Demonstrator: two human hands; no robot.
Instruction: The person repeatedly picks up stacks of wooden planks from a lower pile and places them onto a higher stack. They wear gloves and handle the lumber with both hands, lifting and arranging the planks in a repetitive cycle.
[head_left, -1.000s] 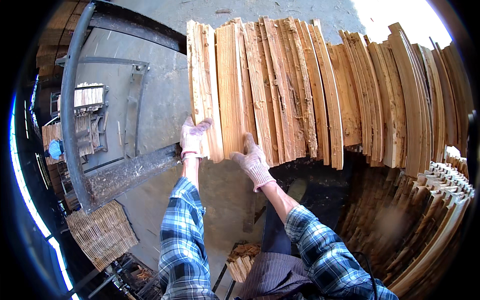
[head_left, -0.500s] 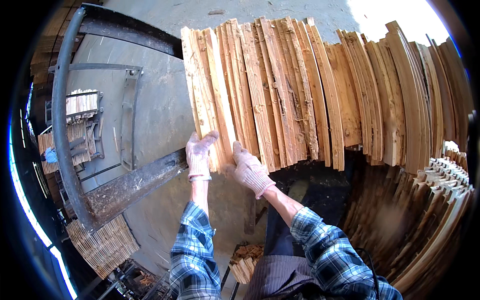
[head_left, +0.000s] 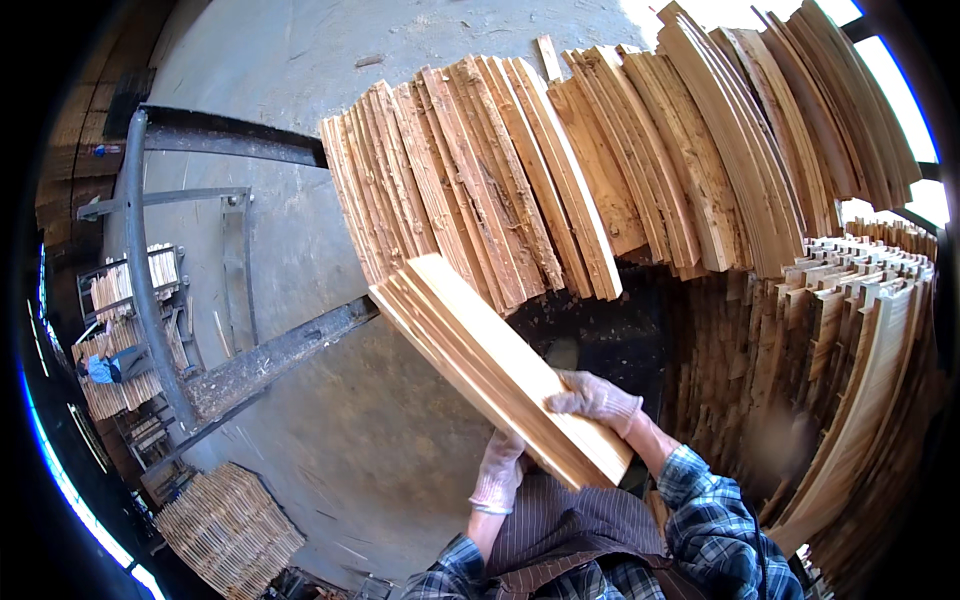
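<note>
A small bundle of pale wooden boards (head_left: 490, 350) lies slantwise in front of my body, its near end close to my apron. My right hand (head_left: 598, 400), in a pale work glove, is closed over the bundle's right side near that end. Gripping it from the left and below is my gloved left hand (head_left: 498, 468), its fingertips partly hidden under the wood. The bundle's far end reaches the near ends of a long row of rough boards (head_left: 470, 180) standing on edge on a metal frame.
Dark metal rails with an upright bar (head_left: 145, 250) stand at the left. On the right is a tall stack of boards (head_left: 850, 390). A wood pile (head_left: 230, 525) sits lower left. Farther left, a person (head_left: 112, 366) is beside more stacked wood.
Both hands have drawn several boards off the row's left end and brought them toward my body, turned slantwise. The view has shifted, and the row now starts at darker, rougher boards.
</note>
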